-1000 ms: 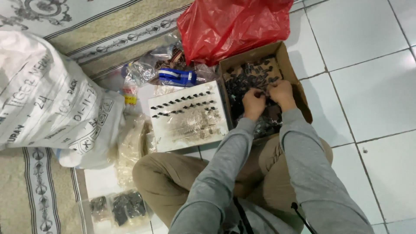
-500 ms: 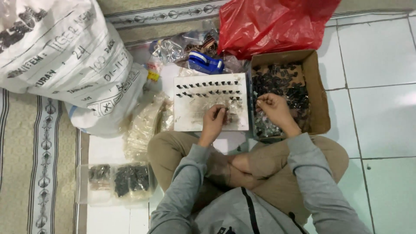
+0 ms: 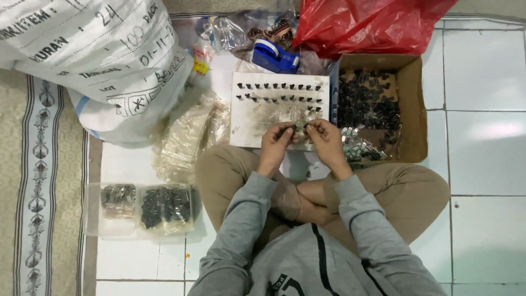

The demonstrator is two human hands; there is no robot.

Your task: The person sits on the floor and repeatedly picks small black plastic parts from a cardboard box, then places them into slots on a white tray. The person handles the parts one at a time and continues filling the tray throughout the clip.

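1. Hands first: the left hand (image 3: 275,143) and the right hand (image 3: 324,138) meet at the near edge of the white board (image 3: 257,118). Both are curled, fingertips pinched on a small dark piece (image 3: 299,127) between them; how tightly they grip it I cannot tell.
2. Largest thing, at ten o'clock: a white woven sack (image 3: 93,60). A red plastic bag (image 3: 367,22) lies at one o'clock.
3. At two o'clock from the hands, the cardboard box (image 3: 411,109) holds a heap of dark pieces, with silvery ones at its near corner.
4. Progress, as I judge it: the board carries about two and a half rows of dark pegs (image 3: 279,93) along its far edge; its near half is unfilled, and the box looks far from used up.
5. At eight o'clock, clear packets (image 3: 164,205) of dark pieces lie on the floor tiles (image 3: 482,126).
6. Half a second ago the right hand was at the box and the left alone on the board; now both have come together.
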